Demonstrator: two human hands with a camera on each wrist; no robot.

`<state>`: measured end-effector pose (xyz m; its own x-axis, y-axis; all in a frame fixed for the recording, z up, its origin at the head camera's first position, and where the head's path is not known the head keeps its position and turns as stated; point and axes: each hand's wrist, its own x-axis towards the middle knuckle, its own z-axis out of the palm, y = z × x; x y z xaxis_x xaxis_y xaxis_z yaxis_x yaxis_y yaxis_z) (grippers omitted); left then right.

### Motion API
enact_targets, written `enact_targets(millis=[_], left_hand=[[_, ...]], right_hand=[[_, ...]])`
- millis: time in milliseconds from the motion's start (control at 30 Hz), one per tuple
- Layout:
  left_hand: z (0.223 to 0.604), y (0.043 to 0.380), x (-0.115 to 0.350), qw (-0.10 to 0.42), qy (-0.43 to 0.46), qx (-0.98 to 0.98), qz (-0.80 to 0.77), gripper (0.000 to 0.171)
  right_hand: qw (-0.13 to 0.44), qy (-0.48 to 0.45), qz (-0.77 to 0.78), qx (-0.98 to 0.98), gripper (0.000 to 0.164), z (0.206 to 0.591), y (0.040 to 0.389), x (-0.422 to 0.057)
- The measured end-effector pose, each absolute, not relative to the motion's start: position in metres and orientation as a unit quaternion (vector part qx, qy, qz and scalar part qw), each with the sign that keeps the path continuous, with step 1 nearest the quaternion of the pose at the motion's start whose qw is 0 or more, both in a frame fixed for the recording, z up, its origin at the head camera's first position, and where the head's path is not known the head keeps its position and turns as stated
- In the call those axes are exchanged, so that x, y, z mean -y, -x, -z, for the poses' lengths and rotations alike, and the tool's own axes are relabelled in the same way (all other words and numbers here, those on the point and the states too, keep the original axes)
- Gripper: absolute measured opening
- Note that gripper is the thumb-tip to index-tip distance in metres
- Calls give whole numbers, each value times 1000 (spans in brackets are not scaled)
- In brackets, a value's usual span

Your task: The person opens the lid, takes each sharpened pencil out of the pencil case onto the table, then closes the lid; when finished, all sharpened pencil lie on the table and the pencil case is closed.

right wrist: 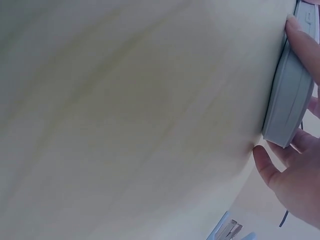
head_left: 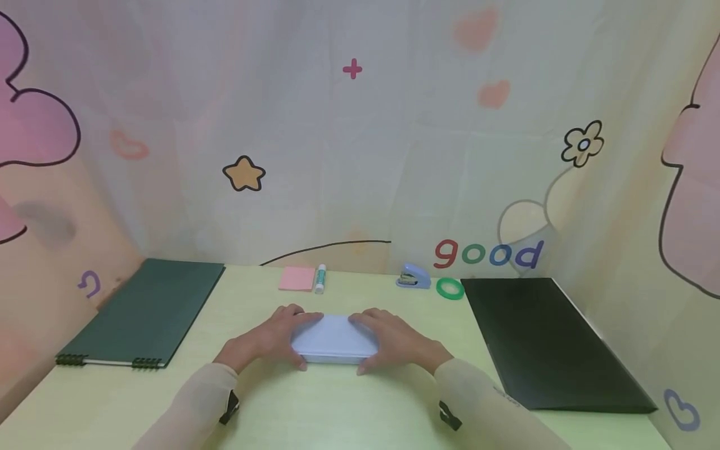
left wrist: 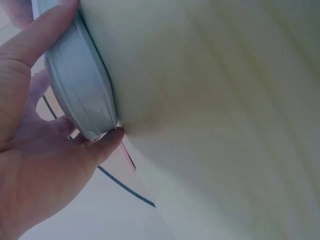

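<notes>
One pale surface [head_left: 337,412] carries a light blue case [head_left: 335,340] near its middle, the left hand [head_left: 277,334] and right hand [head_left: 397,337] grasping its ends, fingers [head_left: 310,317] curled round them; likely a gripping step, the next move calling for an even, level hold

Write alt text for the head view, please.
Someone's left hand and right hand grip a pale blue rectangular case on a yellowish table, between a green spiral notebook and a flat black rectangle. Beyond lie a pink square pad, white glue stick, blue stapler and green ring.
</notes>
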<state>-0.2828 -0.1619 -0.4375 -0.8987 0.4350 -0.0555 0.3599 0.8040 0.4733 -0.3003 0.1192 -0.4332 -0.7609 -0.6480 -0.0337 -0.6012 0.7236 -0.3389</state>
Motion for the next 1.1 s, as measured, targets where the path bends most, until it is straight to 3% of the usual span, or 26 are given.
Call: enact_targets(millis=[1100], left_hand=[[434, 278, 164, 65, -242, -951, -179, 89]], right_hand=[[92, 344, 154, -922, 89, 426, 308, -118]])
